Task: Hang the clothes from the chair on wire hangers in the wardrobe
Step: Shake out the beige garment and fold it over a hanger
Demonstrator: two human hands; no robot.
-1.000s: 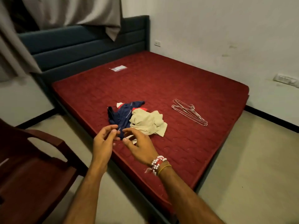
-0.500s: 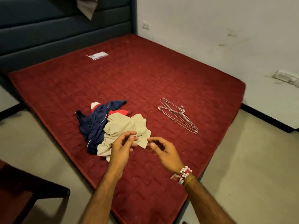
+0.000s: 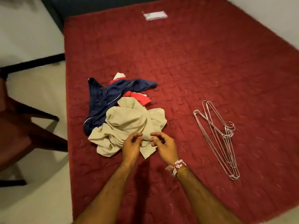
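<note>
Since the earlier frames both hands have advanced from short of the clothes pile to a position over its near edge, and the view has tipped downward; pile and hangers keep their arrangement. The left hand [image 3: 131, 146] and right hand [image 3: 163, 146] are close together, fingers half curled and turned toward each other. Neither visibly holds cloth, and whether the fingertips touch it cannot be told. Beaded bracelets [image 3: 177, 165] circle the right wrist.

Directly under and just beyond the hands lies a crumpled beige garment [image 3: 129, 123]. A navy garment [image 3: 110, 97] extends from beneath it, beyond and left of the hands, with a red garment [image 3: 137, 97] and a white scrap [image 3: 119, 75] farther still. A bundle of wire hangers [image 3: 216, 135] lies right of the right hand, apart from the pile. All rest on the red bed [image 3: 194, 62]; a white label [image 3: 155, 15] sits far beyond the hands. The chair [image 3: 19, 126] stands on the floor [image 3: 40, 191], well left of the left hand.

Progress, as judged: the clothes are already on the bed, not on the chair, and hangers are at hand. No garment is on a hanger yet. The wardrobe is out of view. Sorting, hangering and hanging all appear to remain, probably starting with the beige garment.
</note>
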